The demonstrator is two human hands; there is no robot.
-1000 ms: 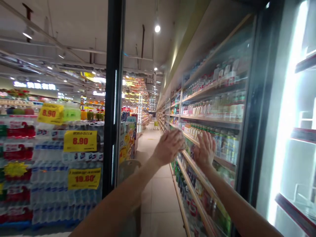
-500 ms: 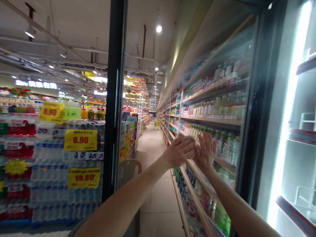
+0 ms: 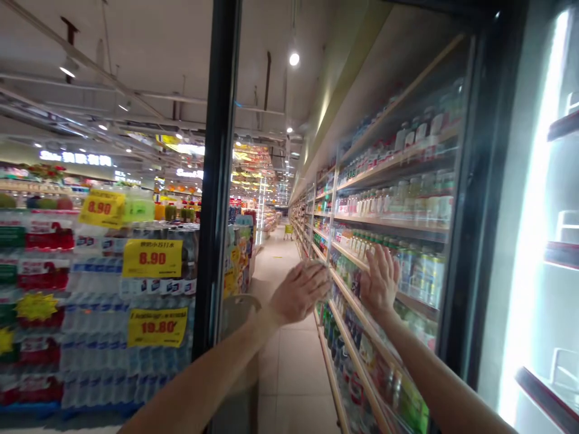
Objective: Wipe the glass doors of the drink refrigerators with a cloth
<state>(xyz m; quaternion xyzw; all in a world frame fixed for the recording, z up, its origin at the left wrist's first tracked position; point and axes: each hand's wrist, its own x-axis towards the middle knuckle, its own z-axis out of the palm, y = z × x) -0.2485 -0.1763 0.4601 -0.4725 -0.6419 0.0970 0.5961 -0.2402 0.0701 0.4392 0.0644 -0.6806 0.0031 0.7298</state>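
In the head view a glass door with a dark frame stands open in front of me. Pressed toward its pane is my left hand, fingers together over a pale, crumpled cloth; most of the cloth is hidden beneath the hand. To the right, my right hand rests open against the glass with its fingers stretched upward, holding nothing. A gap separates the two hands.
Through the glass, long shelves of bottles run along an aisle. A beige chair stands behind the pane. Stacked drink packs with yellow price signs are left; a lit cooler is right.
My left hand has moved left across the pane with the cloth, away from my right hand. The right hand stays nearly in place. The view has shifted slightly.
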